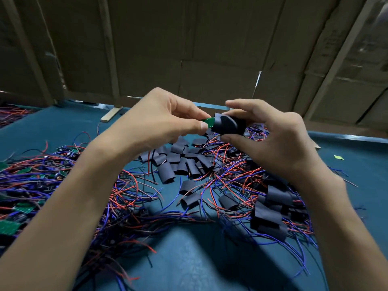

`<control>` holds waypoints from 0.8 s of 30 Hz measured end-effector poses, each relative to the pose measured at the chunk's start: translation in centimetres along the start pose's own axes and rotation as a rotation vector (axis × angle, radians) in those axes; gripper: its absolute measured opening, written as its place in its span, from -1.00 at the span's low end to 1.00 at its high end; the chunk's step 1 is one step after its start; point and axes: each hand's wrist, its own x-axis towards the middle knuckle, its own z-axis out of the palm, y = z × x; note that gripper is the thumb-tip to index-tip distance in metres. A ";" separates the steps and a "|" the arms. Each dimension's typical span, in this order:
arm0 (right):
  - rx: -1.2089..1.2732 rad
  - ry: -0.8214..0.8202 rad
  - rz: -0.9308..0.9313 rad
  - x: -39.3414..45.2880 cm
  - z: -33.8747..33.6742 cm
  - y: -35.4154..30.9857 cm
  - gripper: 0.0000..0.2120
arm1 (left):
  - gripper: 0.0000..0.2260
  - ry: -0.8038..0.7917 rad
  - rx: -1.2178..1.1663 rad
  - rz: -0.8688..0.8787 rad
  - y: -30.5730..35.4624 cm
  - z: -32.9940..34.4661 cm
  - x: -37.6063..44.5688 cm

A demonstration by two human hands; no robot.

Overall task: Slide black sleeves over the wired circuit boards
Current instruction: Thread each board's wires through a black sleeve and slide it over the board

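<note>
My left hand [165, 120] pinches a small green circuit board [207, 122] between thumb and fingertips, above the table. My right hand [270, 135] holds a black sleeve [230, 125] between thumb and fingers, its open end facing the board. The board's right end sits inside the sleeve mouth; only its green left tip shows. A heap of loose black sleeves [182, 162] lies on the teal table [189, 259] below my hands. Bare green boards with red and blue wires [25, 208] are piled at the left.
Tangled red, blue and black wires [134, 198] spread across the table. Sleeved pieces [270, 215] lie at the right under my right forearm. Cardboard panels [189, 49] stand behind the table's far edge. A wooden strip [110, 117] lies at the back.
</note>
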 end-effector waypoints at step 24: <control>-0.044 -0.014 -0.075 0.0 1.3 -0.7 -0.68 | -0.41 -0.035 0.570 0.442 0.7 1.3 -0.6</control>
